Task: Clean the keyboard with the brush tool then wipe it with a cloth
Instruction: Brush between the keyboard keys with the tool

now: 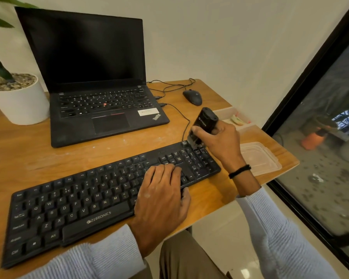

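Black keyboard [79,200], lying aslant across the front of the wooden worktop [38,150], during the brushing stage. The right hand [222,139] is closed round a dark, barrel-shaped brush tool [205,122], held tilted with its lower end on the far right corner of the keyboard, just above the number pad. The left hand [161,198] lies with fingers spread and fairly straight on the keys right of centre, thumb at the front edge, apparently steadying the board. Progress, as judged: brushing is under way at one corner only; nothing shows whether the other rows have been covered, and the wiping step is yet to come. No cloth can be made out. Behind the keyboard stands an open laptop [101,109] with a dark screen; a white plant pot [18,101] sits to its left, a mouse [192,97] to its right near the wall. The keyboard's cable [184,119] runs just beside the brush tool and may snag it. A clear plastic container [260,158] rests on the worktop's right end, near the right wrist, before a dark-framed glass pane [320,158].
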